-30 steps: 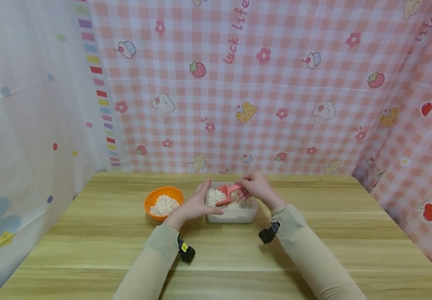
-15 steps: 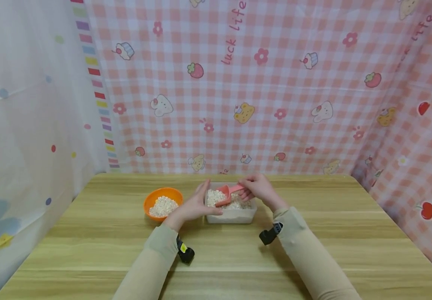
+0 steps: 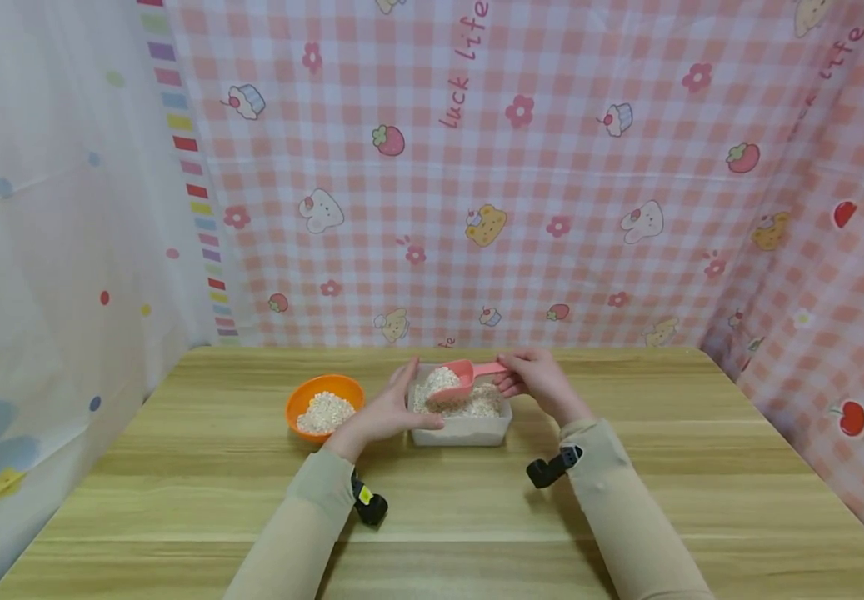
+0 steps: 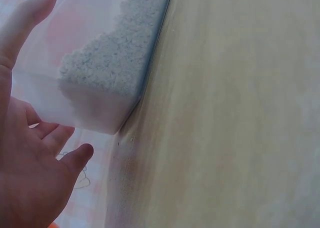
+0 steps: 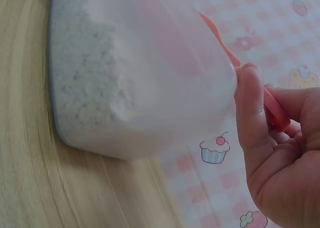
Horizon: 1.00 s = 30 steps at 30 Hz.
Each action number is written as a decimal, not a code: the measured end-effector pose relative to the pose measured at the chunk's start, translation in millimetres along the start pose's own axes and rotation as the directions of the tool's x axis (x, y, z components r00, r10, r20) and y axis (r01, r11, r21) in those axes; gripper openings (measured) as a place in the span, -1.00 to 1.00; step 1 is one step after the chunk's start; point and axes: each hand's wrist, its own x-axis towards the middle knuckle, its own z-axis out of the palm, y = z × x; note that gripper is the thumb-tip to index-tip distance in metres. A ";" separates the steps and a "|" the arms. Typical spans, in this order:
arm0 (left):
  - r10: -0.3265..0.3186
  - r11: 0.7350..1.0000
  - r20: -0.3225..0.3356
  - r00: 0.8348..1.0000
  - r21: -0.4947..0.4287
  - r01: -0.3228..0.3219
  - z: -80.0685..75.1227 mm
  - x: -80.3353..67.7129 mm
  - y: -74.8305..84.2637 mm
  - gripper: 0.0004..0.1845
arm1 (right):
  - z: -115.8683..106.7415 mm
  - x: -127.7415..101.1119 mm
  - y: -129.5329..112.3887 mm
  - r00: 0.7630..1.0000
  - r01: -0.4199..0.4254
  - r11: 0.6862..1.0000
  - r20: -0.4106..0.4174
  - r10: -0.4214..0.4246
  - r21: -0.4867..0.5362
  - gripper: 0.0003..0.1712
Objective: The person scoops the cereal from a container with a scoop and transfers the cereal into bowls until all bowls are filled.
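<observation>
A clear plastic box (image 3: 461, 430) of white flakes stands mid-table; it shows in the left wrist view as the box (image 4: 100, 63) and in the right wrist view as the box (image 5: 140, 73). My left hand (image 3: 389, 409) rests against its left side, fingers spread and straight; the same hand (image 4: 30, 163) fills the lower left of its wrist view. My right hand (image 3: 535, 379) pinches the handle of a pink scoop (image 3: 456, 380), held level above the box and heaped with flakes. The scoop handle (image 5: 272, 105) shows beside my right hand (image 5: 280, 158). An orange bowl (image 3: 324, 407) of flakes sits left of the box.
The wooden table (image 3: 626, 500) is walled by a pink checked cloth (image 3: 551, 167) behind and to the right, and a white patterned curtain (image 3: 42, 250) to the left. Black wrist cameras (image 3: 368, 503) hang under both sleeves.
My right hand has lifted the scoop out of the flakes, from tilted down in the box to level and heaped above it. The left hand has stayed against the box.
</observation>
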 end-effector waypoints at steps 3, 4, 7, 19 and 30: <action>-0.001 1.000 -0.001 1.000 0.000 0.001 0.1 -0.1 -0.5 0.28 | -3.8 -1.1 -0.9 1.000 -0.018 0.999 -0.014 0.018 0.034 -0.60; -0.001 1.000 -0.002 1.000 0.000 0.001 -0.1 -0.2 -0.4 0.29 | -5.0 -1.6 -1.5 1.000 -0.021 0.999 -0.018 0.022 0.040 -0.60; -0.002 1.000 0.000 1.000 -0.009 0.002 -1.1 -0.5 -0.4 0.28 | -8.5 -2.7 -3.0 0.999 -0.021 0.998 -0.024 0.022 0.055 -0.58; 0.002 1.000 -0.003 1.000 -0.009 -0.002 -0.9 0.1 -1.4 0.29 | -15.2 -3.9 -1.9 1.000 -0.018 0.995 -0.020 0.020 0.093 -0.56; -0.024 1.000 0.001 1.000 -0.012 0.024 1.0 0.8 -0.5 0.29 | -17.9 -4.8 -2.1 0.999 -0.027 0.993 -0.031 0.030 0.113 -0.56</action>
